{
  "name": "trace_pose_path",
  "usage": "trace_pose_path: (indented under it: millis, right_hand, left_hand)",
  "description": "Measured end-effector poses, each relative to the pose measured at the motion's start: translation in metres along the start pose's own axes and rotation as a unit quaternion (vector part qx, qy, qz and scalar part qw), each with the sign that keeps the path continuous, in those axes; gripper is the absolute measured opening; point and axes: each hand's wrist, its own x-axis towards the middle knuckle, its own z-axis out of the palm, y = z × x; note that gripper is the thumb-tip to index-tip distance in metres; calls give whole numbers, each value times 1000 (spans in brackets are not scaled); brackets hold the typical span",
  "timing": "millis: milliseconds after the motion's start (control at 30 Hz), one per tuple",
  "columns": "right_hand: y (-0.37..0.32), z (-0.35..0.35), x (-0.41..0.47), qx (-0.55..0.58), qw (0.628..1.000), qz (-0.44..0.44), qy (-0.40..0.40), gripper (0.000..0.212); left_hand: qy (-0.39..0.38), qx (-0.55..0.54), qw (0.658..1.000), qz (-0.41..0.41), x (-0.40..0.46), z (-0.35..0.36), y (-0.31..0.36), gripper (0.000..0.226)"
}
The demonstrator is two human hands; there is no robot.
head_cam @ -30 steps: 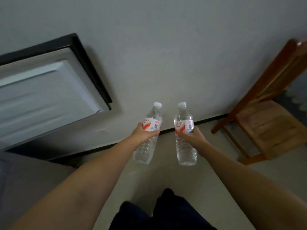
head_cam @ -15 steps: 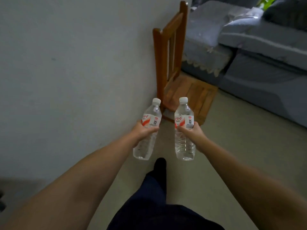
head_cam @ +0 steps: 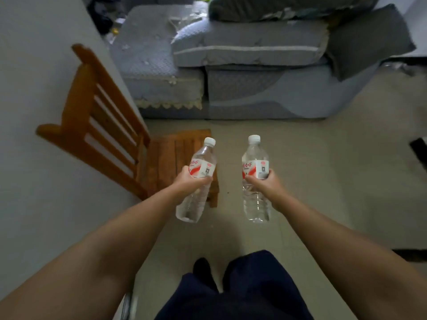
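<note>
Two clear plastic water bottles with white caps and red-and-white labels are held out in front of me above the floor. My left hand [head_cam: 188,181] grips the left bottle [head_cam: 198,179] around its middle, and that bottle tilts with its cap to the right. My right hand [head_cam: 268,183] grips the right bottle [head_cam: 255,179] just below its label, nearly upright. The two bottles are apart and do not touch.
A wooden chair [head_cam: 120,144] stands against the white wall [head_cam: 34,88] at the left, its seat just behind the left bottle. A grey sofa [head_cam: 242,72] with cushions fills the far side. Pale floor [head_cam: 335,169] stretches ahead and right. My dark trouser legs show at the bottom.
The view has swung right: the dark-framed panel on the wall has left the view, the chair has shifted to the left and the sofa now lies ahead. Both hands keep hold of their bottles, now farther apart.
</note>
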Motion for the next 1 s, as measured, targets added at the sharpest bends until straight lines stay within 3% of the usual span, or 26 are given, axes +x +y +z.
trace_pose_path:
  millis: [167, 600, 867, 1000]
  right_hand:
    - [-6, -59, 51, 29, 998, 14, 58, 36]
    - [-54, -279, 225, 55, 989, 44, 127, 51]
    - [-60, -389, 285, 146, 965, 72, 208, 52]
    - [-67, -459, 318, 176, 947, 61, 260, 26]
  left_hand:
    - [-56, 52, 997, 23, 57, 56, 66, 70]
    - [-55, 110, 992, 38, 197, 225, 274, 69]
    - [-125, 178, 973, 81, 269, 334, 386, 74]
    - [-185, 215, 952, 116, 317, 406, 456, 71]
